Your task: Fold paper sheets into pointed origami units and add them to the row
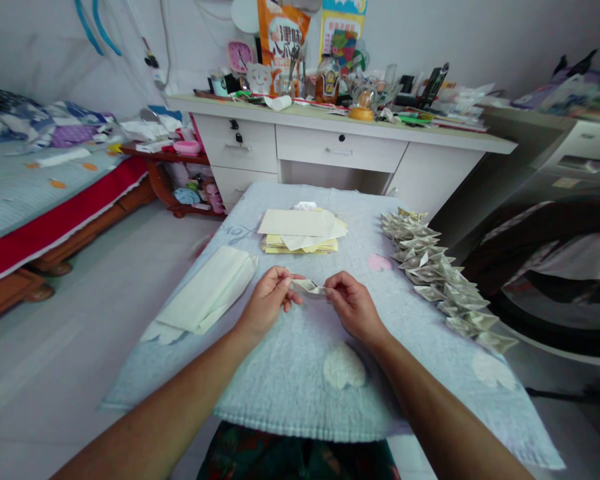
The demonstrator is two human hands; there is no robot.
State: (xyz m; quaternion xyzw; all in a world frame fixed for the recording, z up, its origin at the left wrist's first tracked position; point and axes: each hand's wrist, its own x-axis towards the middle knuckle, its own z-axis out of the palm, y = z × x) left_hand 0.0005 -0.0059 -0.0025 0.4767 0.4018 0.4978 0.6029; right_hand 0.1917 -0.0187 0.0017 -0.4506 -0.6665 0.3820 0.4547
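Observation:
Between my two hands, over the middle of the cloth-covered table [290, 373], is a small folded paper piece [309, 286]. Its left end is pinched by my left hand [270, 297], thumb against fingers. The fingers of my right hand [353, 303] close on its other end. Just beyond my hands lies a stack of cream and yellow paper sheets [300, 233]. To the left of my left hand rests a pale folded bundle of paper or cloth [207, 290]. Pointed folded paper pieces [430, 267] stand in rows along the table's right side.
A white desk [340, 143] crowded with jars, bags and small items stands behind the table. On the right is a front-loading washing machine [575, 180]. At the left are a bed [50, 193] and a low wooden shelf [160, 155].

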